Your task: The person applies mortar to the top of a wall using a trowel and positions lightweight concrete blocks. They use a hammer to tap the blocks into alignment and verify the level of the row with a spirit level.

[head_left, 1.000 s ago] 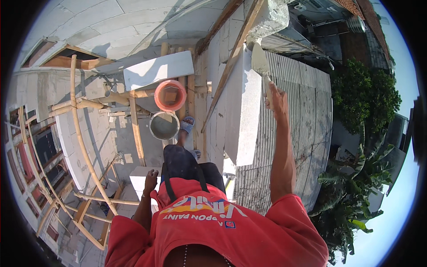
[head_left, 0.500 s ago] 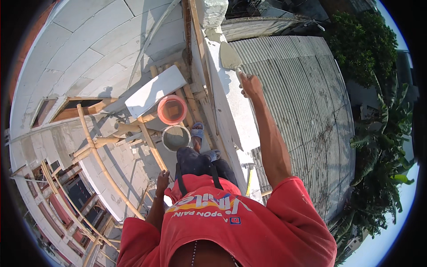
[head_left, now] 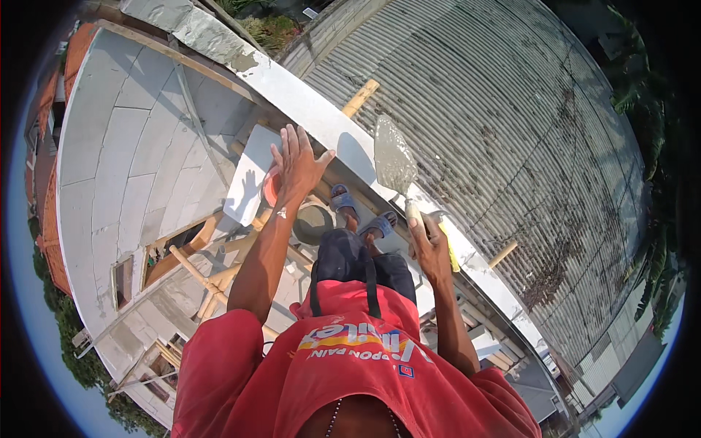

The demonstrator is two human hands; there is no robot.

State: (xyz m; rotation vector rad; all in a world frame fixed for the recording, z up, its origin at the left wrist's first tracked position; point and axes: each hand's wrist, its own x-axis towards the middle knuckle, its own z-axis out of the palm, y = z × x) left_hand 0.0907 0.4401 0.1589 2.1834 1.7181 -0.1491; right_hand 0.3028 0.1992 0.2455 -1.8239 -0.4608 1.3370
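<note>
My right hand is closed around the handle of a trowel. Wet grey mortar covers its blade, which is raised over the top of the white block wall. Fingers spread, my left hand hovers near the wall's inner side and appears to hold nothing. Beneath that hand, a reddish bucket is mostly hidden. A round bucket of grey mortar stands close to my feet. Beside my right hand, a yellow-handled tool lies on the wall top.
A large white block rests beside the buckets. Bamboo scaffold poles run at the lower left. Beyond the wall spreads a corrugated roof, with bamboo ends sticking out over it. A pale block wall rises at left.
My view has turned along the wall. My left hand has risen from beside my body and opened out. The trowel has come off the wall top and closer to me, still in my right hand.
</note>
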